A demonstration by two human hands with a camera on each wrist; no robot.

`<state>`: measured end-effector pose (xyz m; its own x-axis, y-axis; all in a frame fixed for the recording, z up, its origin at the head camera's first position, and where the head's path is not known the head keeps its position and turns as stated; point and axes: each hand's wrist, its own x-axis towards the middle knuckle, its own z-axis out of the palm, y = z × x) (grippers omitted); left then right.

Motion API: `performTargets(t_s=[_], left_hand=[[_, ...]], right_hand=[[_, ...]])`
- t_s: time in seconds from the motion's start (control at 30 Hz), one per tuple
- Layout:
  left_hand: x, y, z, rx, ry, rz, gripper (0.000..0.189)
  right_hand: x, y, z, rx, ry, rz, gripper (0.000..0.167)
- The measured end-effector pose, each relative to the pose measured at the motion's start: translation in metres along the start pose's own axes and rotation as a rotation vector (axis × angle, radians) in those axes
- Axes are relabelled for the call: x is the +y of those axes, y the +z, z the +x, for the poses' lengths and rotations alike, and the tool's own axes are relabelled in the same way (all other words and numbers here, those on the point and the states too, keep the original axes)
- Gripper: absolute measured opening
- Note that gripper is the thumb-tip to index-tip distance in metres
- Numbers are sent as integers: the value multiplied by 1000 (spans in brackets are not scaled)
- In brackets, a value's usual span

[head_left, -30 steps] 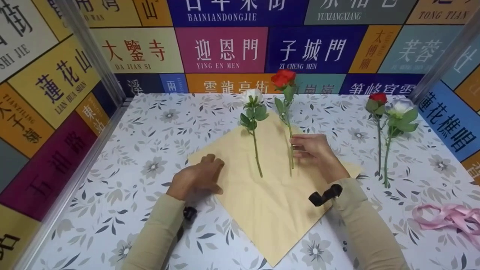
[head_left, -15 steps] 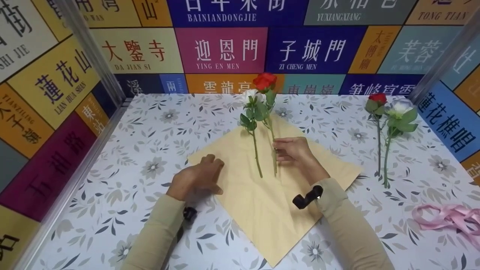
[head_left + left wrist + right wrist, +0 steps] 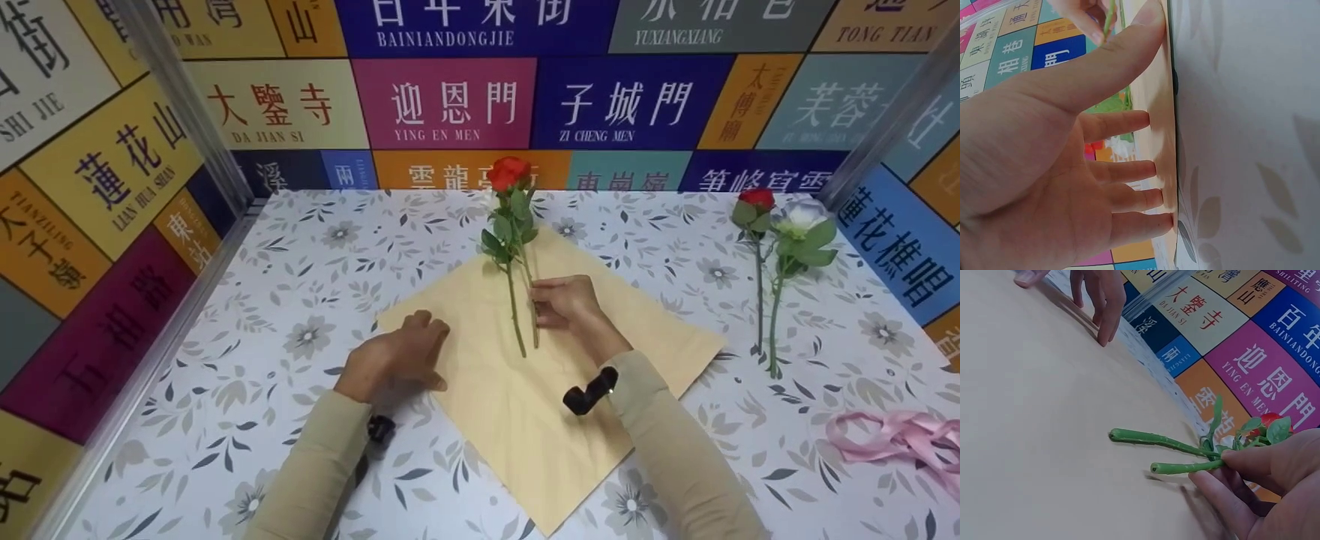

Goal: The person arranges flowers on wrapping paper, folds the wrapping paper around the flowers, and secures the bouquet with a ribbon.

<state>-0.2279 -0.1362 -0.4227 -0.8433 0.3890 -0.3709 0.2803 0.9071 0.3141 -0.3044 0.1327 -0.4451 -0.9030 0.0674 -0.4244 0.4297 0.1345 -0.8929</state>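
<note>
My right hand (image 3: 574, 304) pinches the stem of a red rose (image 3: 510, 173) between thumb and fingers, low over a sheet of tan wrapping paper (image 3: 544, 442). Beside it on the paper lies a white rose, its green stem (image 3: 516, 315) showing while its bloom is hidden behind the red one in the head view. Both cut stem ends, including the red rose's stem (image 3: 1185, 467), point the same way in the right wrist view. At the paper's left side, the spread fingertips of my left hand (image 3: 397, 352) press down on the sheet (image 3: 1154, 112).
To the right on the floral tablecloth (image 3: 315, 465) lie another red rose (image 3: 755, 199) and another white rose (image 3: 802, 217), stems side by side. A pink ribbon (image 3: 892, 439) is bunched near the right edge. Panels with printed signs (image 3: 446, 105) wall in the back and sides.
My right hand has carried the red rose leftward until its bloom and leaves overlap the white rose in the head view. The left hand has stayed in place on the paper.
</note>
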Motion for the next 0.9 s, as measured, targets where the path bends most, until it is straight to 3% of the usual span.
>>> performTargets(t_s=[0.17,0.5,0.9], left_hand=[[0,0,0,2,-13,-14,75],[0,0,2,-5,-8,9,79],[-3,-2,-1,18,86,9,72]], right_hand=[[1,6,0,29,-18,-46,31],[1,17,-2,69,-130,-178,32],[3,17,-2,101,-138,-187,25]])
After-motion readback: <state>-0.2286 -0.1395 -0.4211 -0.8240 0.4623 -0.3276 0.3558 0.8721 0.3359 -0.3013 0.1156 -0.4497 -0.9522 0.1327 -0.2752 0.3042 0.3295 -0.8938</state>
